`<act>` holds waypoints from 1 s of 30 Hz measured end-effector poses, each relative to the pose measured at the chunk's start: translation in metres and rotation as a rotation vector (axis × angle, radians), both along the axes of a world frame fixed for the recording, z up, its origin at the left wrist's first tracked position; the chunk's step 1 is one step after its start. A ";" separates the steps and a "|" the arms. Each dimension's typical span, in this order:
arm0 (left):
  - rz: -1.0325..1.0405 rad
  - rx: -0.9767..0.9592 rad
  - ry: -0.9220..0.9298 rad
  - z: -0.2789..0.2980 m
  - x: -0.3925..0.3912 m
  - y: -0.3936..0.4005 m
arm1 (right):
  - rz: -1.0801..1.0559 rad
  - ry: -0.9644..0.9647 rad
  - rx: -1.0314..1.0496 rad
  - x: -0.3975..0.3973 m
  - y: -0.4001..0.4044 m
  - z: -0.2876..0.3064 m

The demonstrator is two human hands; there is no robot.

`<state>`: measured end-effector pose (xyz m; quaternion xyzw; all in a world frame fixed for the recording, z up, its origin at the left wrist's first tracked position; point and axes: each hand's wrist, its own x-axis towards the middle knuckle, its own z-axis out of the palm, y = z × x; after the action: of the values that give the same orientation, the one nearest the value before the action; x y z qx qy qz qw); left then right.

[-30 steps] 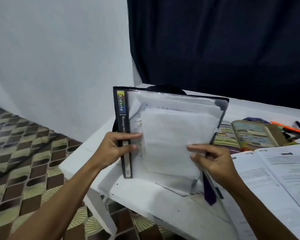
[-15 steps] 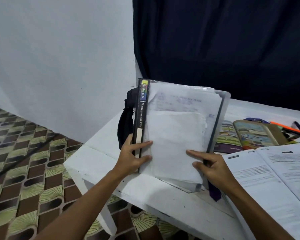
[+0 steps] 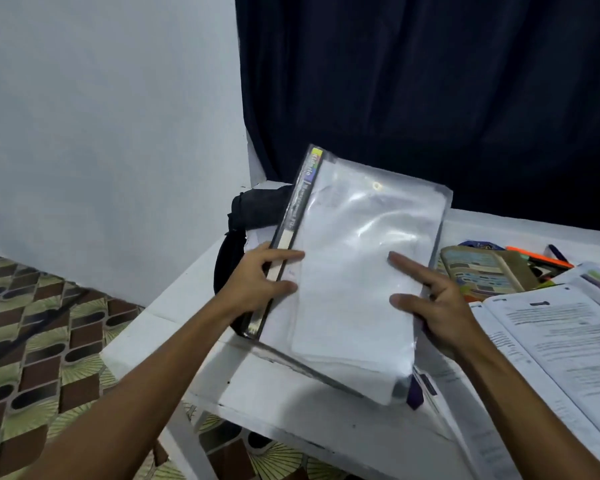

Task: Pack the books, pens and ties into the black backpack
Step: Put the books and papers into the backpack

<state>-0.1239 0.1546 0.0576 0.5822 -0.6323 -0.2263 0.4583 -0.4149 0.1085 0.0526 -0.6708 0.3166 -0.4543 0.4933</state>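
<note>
tilted flatter, file [image 3: 354, 271] gripped by left hand [image 3: 257, 289]; right hand [image 3: 437, 306] splayed; backpack [image 3: 253, 216] mostly hidden.

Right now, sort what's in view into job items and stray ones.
Job: black backpack; clear plastic file of papers, held by left hand and right hand; open white textbook; orange pen; purple tie.
Stray: dark blue curtain.

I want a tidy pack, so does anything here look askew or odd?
Yes. The file folder, held by the left hand and right hand, sits tilted against the backpack, not inside it. Its loose papers look uneven at the bottom.
</note>
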 end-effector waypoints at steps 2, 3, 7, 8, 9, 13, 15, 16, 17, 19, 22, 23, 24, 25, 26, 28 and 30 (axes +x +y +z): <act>-0.012 0.064 0.009 0.019 -0.006 -0.015 | -0.045 -0.147 0.100 0.000 -0.007 0.005; -0.013 0.079 0.028 0.025 -0.010 -0.022 | -0.075 -0.203 0.138 0.001 -0.010 0.006; 0.132 0.073 0.221 0.029 -0.036 -0.026 | -0.261 -0.345 0.153 0.006 -0.022 0.010; 0.172 0.057 0.278 0.025 -0.044 -0.022 | -0.317 -0.382 0.148 0.007 -0.025 0.010; 0.196 0.051 0.338 0.021 -0.051 -0.020 | -0.367 -0.417 0.143 0.008 -0.028 0.011; -0.022 0.268 0.784 0.014 -0.081 -0.013 | -0.529 -0.461 0.133 0.014 -0.031 0.016; -0.130 0.252 1.014 0.013 -0.093 -0.019 | -0.551 -0.478 0.132 0.020 -0.027 0.022; -0.128 0.202 1.085 0.010 -0.098 -0.024 | -0.550 -0.483 0.130 0.023 -0.023 0.025; -0.115 0.154 1.153 0.009 -0.102 -0.028 | -0.545 -0.489 0.131 0.025 -0.021 0.027; -0.103 0.109 1.235 0.009 -0.106 -0.033 | -0.520 -0.490 0.137 0.027 -0.018 0.029; -0.097 0.105 1.212 0.007 -0.105 -0.036 | -0.489 -0.383 0.047 0.029 -0.018 0.030; -0.099 0.114 1.206 0.006 -0.104 -0.037 | -0.487 -0.327 -0.004 0.029 -0.018 0.030; -0.098 0.121 1.215 0.006 -0.102 -0.038 | -0.478 -0.298 -0.043 0.030 -0.017 0.030; -0.093 0.124 1.227 0.006 -0.099 -0.038 | -0.457 -0.316 -0.069 0.029 -0.017 0.029; -0.090 0.121 1.234 0.008 -0.095 -0.037 | -0.431 -0.379 -0.069 0.027 -0.016 0.028; -0.084 0.122 1.228 0.009 -0.083 -0.037 | -0.369 -0.580 0.002 0.019 -0.014 0.025; -0.068 0.138 1.218 0.005 -0.066 -0.036 | -0.312 -0.826 0.162 0.005 -0.016 0.020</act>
<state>-0.1897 0.1185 0.0629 0.3559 -0.2591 -0.5732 0.6910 -0.4097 0.0923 0.0723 -0.3364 0.2250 -0.7267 0.5550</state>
